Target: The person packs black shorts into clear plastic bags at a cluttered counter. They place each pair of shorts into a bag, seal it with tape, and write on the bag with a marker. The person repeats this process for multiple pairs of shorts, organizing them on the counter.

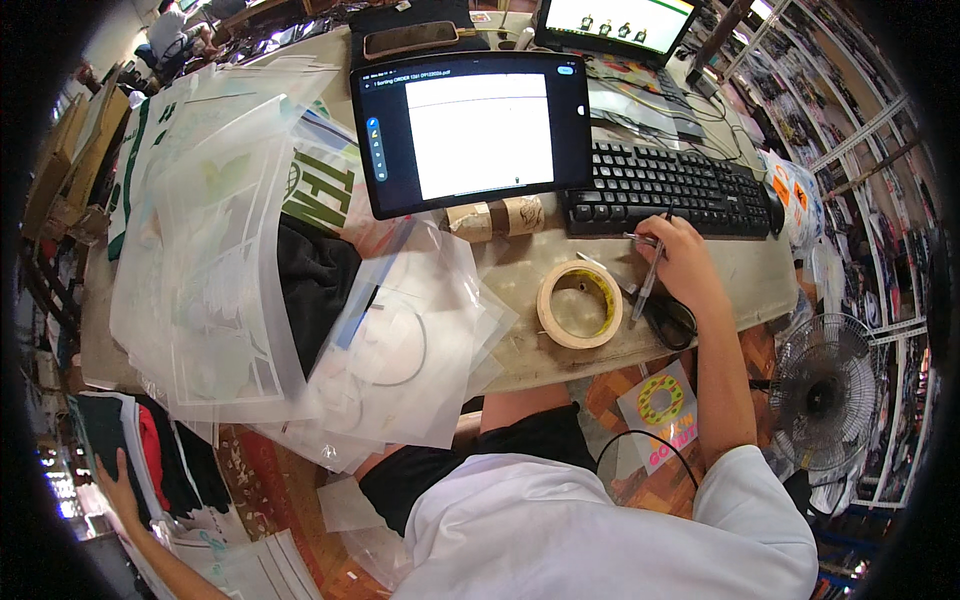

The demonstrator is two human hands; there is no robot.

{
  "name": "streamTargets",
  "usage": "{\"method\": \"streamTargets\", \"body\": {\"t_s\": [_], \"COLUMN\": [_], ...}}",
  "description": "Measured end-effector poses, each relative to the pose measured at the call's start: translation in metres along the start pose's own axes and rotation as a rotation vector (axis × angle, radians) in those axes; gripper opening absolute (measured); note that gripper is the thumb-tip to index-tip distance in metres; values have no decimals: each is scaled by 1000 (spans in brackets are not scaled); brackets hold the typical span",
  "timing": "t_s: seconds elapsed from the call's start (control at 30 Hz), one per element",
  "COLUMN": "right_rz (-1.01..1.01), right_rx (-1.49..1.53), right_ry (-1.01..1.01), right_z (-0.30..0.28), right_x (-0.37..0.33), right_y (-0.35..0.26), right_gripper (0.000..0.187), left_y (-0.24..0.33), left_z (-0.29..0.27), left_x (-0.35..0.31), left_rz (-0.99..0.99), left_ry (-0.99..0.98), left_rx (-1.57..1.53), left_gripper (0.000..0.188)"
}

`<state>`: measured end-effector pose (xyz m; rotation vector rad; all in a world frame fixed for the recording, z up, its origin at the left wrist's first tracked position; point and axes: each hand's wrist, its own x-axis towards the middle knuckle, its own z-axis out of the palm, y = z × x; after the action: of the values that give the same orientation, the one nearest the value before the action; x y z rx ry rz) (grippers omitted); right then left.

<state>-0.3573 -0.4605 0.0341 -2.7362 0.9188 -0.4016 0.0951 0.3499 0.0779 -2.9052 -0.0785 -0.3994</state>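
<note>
At the lower left, my left hand lies stretched along a stack of folded garments in dark green, grey, red and black. My right hand rests at the front edge of the black keyboard, its fingers curled around a slim pen. Below that hand lies a black loop-handled tool, perhaps scissors, partly hidden by my wrist. A roll of masking tape lies flat to its left. In front of me a tablet stands tilted, showing a mostly white page.
Translucent plastic sheets pile over the table's left side, with a black cloth among them. Brown rolls sit under the tablet. A phone and monitor stand behind. A fan and shelves are at right.
</note>
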Motion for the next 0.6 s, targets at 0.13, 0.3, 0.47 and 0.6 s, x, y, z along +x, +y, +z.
{"method": "streamTargets", "body": {"t_s": [0.13,0.3,0.47,0.6], "right_rz": [-86,-320,-385,-419], "right_rx": [100,384,348,343], "right_ry": [136,73,-22,-36], "right_z": [-2,8,21,24], "right_x": [-6,-40,-62,-62], "right_y": [-25,-47,-53,-57], "right_gripper": [18,22,22,25], "left_y": [-14,-13,-47,-109], "left_z": [14,20,22,29], "left_x": [-8,-17,6,27], "left_rz": [135,357,203,172], "left_ry": [66,144,-61,-101], "left_rx": [-84,-120,-363,-376], "left_gripper": [72,65,55,54]}}
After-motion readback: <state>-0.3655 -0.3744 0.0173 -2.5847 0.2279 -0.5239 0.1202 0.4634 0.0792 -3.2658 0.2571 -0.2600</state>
